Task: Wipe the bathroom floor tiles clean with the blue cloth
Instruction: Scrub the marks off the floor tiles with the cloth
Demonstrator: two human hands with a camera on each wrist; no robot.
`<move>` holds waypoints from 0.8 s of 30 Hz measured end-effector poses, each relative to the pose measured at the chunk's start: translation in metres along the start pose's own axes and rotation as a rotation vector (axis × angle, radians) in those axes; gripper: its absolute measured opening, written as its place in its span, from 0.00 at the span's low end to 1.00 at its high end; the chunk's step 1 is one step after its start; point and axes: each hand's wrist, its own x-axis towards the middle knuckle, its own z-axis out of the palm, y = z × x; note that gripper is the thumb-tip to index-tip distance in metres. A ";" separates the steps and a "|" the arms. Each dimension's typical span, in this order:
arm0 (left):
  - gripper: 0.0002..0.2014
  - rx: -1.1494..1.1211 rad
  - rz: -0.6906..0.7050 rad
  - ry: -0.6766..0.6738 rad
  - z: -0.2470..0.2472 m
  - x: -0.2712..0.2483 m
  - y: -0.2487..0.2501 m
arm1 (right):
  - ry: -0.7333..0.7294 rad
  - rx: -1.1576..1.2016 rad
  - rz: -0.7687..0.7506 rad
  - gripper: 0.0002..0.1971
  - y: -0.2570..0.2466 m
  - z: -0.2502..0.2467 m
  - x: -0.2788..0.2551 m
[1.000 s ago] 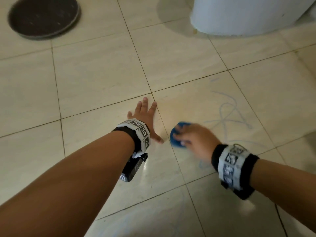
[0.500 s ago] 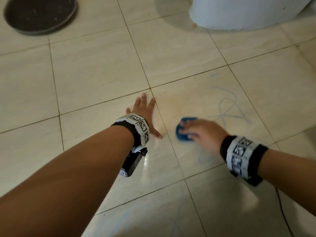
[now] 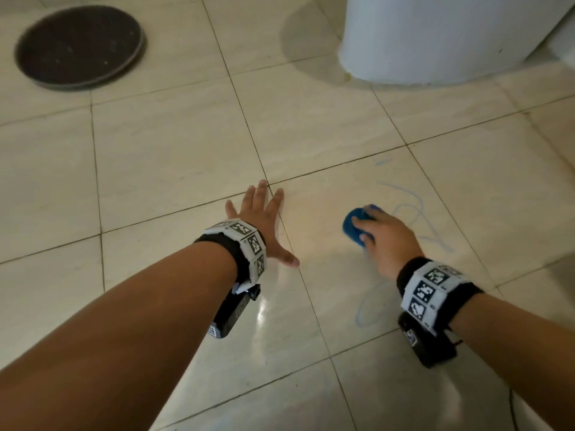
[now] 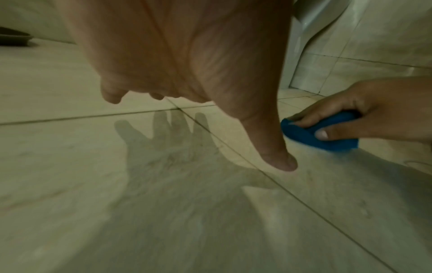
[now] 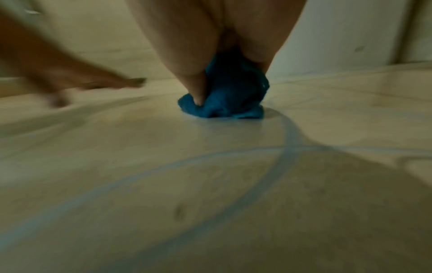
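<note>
Right hand (image 3: 384,237) grips blue cloth (image 3: 353,227) (mid-tile).

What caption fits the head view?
Right hand wipes blue scribbles with blue cloth; left hand braces on tile.

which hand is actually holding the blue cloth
The right hand: its fingers curl round the bunched blue cloth on the tile. The left hand lies spread flat, holding nothing.

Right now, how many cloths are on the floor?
1. The cloth is bunched under the right hand, pressed on the tile beside blue scribbles. No others show.
</note>
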 end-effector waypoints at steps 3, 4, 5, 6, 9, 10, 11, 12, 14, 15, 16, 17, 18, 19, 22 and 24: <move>0.70 0.037 0.069 0.054 -0.012 0.012 0.015 | -0.121 0.035 -0.336 0.17 -0.017 0.008 -0.010; 0.70 0.045 0.086 0.057 -0.014 0.016 0.020 | -0.149 0.043 -0.344 0.17 -0.011 0.004 0.000; 0.70 0.047 0.099 0.060 -0.015 0.019 0.025 | -0.136 0.046 -0.273 0.18 -0.003 -0.002 0.013; 0.70 0.043 0.107 0.065 -0.014 0.023 0.030 | -0.076 0.030 -0.158 0.18 0.007 -0.010 0.028; 0.71 0.030 0.113 0.070 -0.010 0.033 0.041 | 0.066 0.056 0.137 0.20 0.024 -0.020 0.053; 0.71 0.033 0.110 0.062 -0.009 0.038 0.044 | 0.052 0.010 0.091 0.21 0.017 -0.019 0.053; 0.71 0.036 0.103 0.050 -0.008 0.043 0.047 | -0.004 -0.027 0.002 0.21 0.005 -0.016 0.052; 0.72 0.036 0.092 0.032 -0.008 0.047 0.049 | -0.057 -0.014 -0.086 0.21 -0.007 -0.011 0.047; 0.72 0.028 0.072 0.003 -0.010 0.054 0.051 | -0.113 0.024 -0.187 0.21 -0.011 -0.013 0.050; 0.72 0.021 0.069 -0.008 -0.011 0.055 0.052 | -0.096 0.020 -0.177 0.21 -0.001 -0.019 0.059; 0.72 0.012 0.068 -0.009 -0.011 0.054 0.053 | -0.062 0.018 -0.101 0.21 0.015 -0.025 0.072; 0.73 0.006 0.068 0.003 -0.010 0.054 0.053 | 0.003 0.032 0.022 0.22 0.032 -0.029 0.086; 0.73 0.006 0.069 0.015 -0.009 0.053 0.052 | 0.034 0.036 0.162 0.23 0.042 -0.034 0.094; 0.73 0.009 0.071 0.020 -0.009 0.053 0.051 | 0.035 0.035 0.246 0.24 0.044 -0.033 0.099; 0.73 0.009 0.071 0.015 -0.007 0.055 0.050 | -0.075 -0.091 0.057 0.31 0.026 -0.013 0.095; 0.73 0.010 0.076 0.014 -0.008 0.056 0.050 | -0.054 -0.074 -0.046 0.32 0.033 -0.018 0.096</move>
